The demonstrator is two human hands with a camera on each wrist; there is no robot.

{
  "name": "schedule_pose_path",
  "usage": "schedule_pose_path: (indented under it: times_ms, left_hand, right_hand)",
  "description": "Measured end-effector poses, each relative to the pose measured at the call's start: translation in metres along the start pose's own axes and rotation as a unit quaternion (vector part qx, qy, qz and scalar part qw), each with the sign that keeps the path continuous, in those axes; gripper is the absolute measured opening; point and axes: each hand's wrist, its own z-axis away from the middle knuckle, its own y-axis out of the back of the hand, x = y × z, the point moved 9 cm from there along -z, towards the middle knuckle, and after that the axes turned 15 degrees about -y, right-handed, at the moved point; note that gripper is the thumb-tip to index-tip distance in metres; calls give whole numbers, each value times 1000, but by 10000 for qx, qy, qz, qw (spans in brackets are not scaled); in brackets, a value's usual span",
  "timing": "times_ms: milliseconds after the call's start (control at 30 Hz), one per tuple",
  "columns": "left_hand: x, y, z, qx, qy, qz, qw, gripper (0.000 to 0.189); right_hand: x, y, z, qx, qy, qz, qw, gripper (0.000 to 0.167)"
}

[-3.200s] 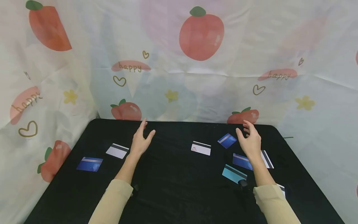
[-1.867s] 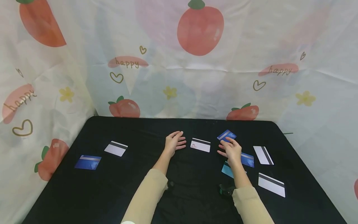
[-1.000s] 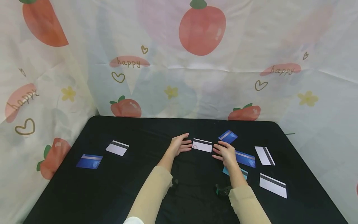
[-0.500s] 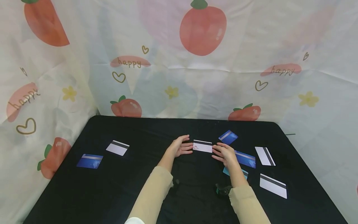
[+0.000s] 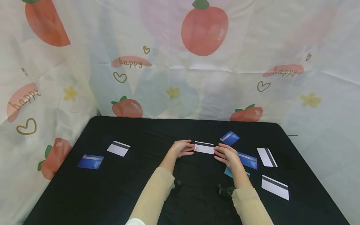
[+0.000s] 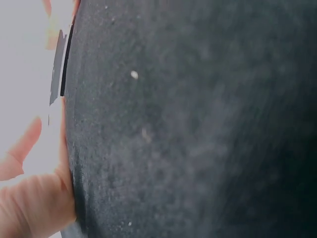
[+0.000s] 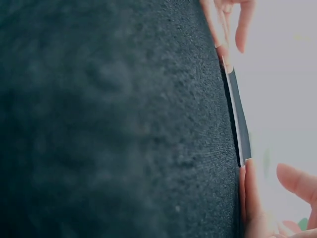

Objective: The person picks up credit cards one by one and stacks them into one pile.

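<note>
A white card [image 5: 204,148] with a dark stripe lies between my two hands near the middle of the table. At its left edge are the fingertips of my left hand [image 5: 180,148], with the fingers extended. From the other side, the straight fingers of my right hand [image 5: 229,155] meet the right edge. Both wrist views show the card edge-on, close over the black cloth, with fingers at each end. In the right wrist view, the right thumb [image 7: 295,182] stands apart from the card. The left thumb [image 6: 27,141] is likewise spread away in the left wrist view.
Beyond the right hand lie blue cards [image 5: 230,138], a teal card [image 5: 229,172] partly hidden by the right wrist, and white striped cards [image 5: 275,187]. A blue card [image 5: 90,162] and a white card [image 5: 118,148] sit at left. A printed curtain [image 5: 163,43] hangs behind the black table [image 5: 112,193].
Both hands have come in from the sides to the middle white card. Over the last second the fingertips have closed up to its two short edges, and the card has shifted very little.
</note>
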Motion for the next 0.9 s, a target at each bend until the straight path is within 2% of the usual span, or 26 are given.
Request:
schedule_pose_path:
  times_ms: [300,500,700,900]
  left_hand:
    - [6,-1,4,388,-510,-316,9974,36]
    - [12,0,9,739,-872,-666,9912,34]
    - [14,-1,10,821,-1023,-998,9863,31]
    - [16,-4,10,797,-957,-1419,9820,28]
  right_hand:
    - [-2,-2,3,-246,-58,-37,9997,54]
    - [-1,-2,5,-361,-118,-152,9992,54]
    - [-2,-1,6,-361,-123,-221,9990,55]
    - [-2,1,4,-379,-142,-286,9988,56]
